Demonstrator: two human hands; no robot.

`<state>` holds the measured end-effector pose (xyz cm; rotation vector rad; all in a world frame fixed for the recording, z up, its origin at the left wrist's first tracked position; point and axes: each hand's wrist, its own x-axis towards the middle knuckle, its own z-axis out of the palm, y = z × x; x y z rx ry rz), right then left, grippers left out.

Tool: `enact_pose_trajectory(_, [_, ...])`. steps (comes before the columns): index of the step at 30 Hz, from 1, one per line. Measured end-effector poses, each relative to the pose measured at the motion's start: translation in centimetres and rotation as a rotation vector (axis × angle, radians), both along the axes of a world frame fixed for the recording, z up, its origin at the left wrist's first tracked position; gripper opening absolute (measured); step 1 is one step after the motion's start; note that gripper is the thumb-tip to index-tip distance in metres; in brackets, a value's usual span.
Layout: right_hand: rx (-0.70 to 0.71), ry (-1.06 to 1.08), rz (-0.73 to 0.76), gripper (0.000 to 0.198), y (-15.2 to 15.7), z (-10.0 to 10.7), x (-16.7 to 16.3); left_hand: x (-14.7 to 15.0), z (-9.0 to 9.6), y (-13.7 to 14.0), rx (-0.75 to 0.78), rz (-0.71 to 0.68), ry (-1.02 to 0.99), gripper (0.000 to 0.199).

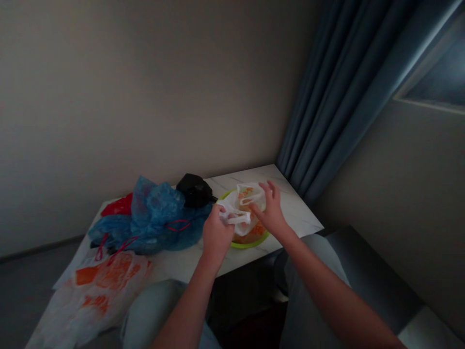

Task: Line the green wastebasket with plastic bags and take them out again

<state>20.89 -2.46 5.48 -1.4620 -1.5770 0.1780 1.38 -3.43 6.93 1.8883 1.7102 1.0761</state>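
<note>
A thin white plastic bag (242,228) with orange print is over a round bowl with a lime-green rim (250,245). My left hand (218,230) is closed around one handle of this bag, on its left side. At the bag's right edge, my right hand (272,208) has its thumb and fingers spread apart, with the fingertips close to or touching the plastic. Orange patches show through the bag and inside the bowl; the bowl's bottom is mostly hidden.
Left on the white marbled table (298,208) lie crumpled blue bags (156,218), a black bag (196,189), a red bag (118,206) and a white-and-orange bag (98,295). A wall stands behind; a blue curtain (337,97) hangs at right.
</note>
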Motion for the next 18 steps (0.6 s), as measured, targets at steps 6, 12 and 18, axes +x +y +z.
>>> enact_pose_trajectory(6, [-0.114,-0.056,-0.087,0.033,1.7,-2.6,-0.9,-0.1,-0.3,0.2,-0.037,-0.04,0.056,0.009])
enact_pose_trajectory(12, [-0.087,0.267,-0.244,0.009,2.3,-2.5,0.4,-1.9,-0.9,1.1,-0.034,0.076,0.271,0.019])
enact_pose_trajectory(18, [-0.131,0.368,-0.23,0.017,1.3,-2.4,3.2,-3.9,-1.7,1.7,-0.066,0.197,0.388,0.014])
